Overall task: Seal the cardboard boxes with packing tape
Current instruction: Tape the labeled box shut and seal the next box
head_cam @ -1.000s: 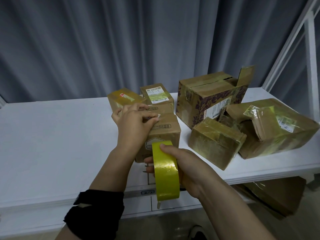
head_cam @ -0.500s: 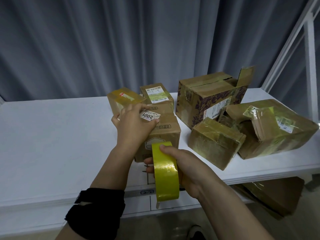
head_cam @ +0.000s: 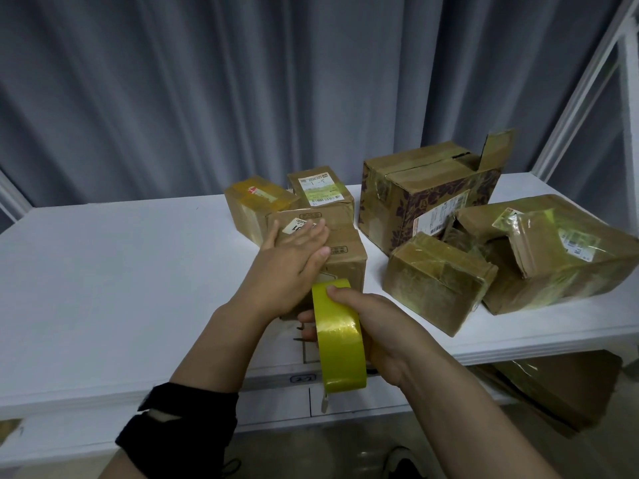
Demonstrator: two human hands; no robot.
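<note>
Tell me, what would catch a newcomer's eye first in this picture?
The bright yellow tape roll stands out first, gripped by the right hand at the near edge of the white table. Just behind it, the left hand lies flat on a small cardboard box. Further right, a big printed box has one flap standing up.

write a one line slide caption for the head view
The left hand rests flat on a small cardboard box while the right hand grips a yellow tape roll.
</note>
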